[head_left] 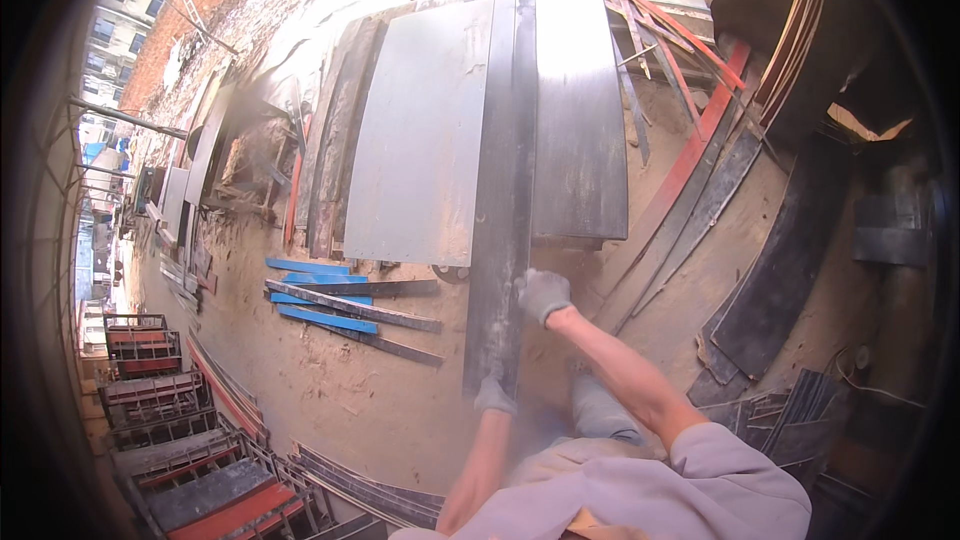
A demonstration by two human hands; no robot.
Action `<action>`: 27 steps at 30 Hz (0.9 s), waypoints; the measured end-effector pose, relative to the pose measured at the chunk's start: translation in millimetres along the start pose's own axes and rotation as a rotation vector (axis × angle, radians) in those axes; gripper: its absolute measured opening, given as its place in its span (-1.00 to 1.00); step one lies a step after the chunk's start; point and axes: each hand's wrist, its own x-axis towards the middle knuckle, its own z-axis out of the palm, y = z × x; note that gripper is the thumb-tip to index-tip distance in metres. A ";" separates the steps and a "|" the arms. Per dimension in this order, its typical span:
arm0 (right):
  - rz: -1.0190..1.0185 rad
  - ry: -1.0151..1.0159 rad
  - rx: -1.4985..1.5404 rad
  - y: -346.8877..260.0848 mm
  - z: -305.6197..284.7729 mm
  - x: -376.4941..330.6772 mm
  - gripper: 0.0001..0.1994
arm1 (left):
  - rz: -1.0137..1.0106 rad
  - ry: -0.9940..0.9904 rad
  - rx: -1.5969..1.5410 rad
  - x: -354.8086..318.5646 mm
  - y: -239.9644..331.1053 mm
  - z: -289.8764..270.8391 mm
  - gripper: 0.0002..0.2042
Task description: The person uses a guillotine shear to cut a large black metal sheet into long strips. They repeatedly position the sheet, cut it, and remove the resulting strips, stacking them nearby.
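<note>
A long, narrow dark board runs away from me, its near part reaching past the panels toward my body. My left hand, in a grey glove, grips its near end; motion blurs the fingers a little. Farther along, my gloved right hand is closed at the board's right edge, with the fingertips partly hidden. Left of the board lies a wide light-grey panel. On its right is a dark panel stack with bright glare at the far end.
Blue and dark strips lie on the dirt floor to the left. Red and dark beams slant across the right side, near a curved dark sheet. Metal frames stand at lower left.
</note>
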 end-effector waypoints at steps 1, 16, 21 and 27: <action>0.005 0.044 -0.010 0.0 -7.4 17.9 -0.63 | 0.007 -0.018 -0.009 3.9 4.8 14.9 -0.57; -0.486 0.485 -0.243 29.6 -21.4 22.0 -0.33 | -0.156 -0.483 -0.009 33.6 85.6 291.9 -0.47; -0.441 0.420 -0.298 40.9 -3.9 55.3 -0.26 | -0.226 -0.599 0.361 -4.1 126.2 270.1 -0.46; -0.397 0.451 -0.339 34.2 -4.8 48.2 -0.27 | 1.403 -0.551 1.578 -11.4 206.4 173.8 -0.58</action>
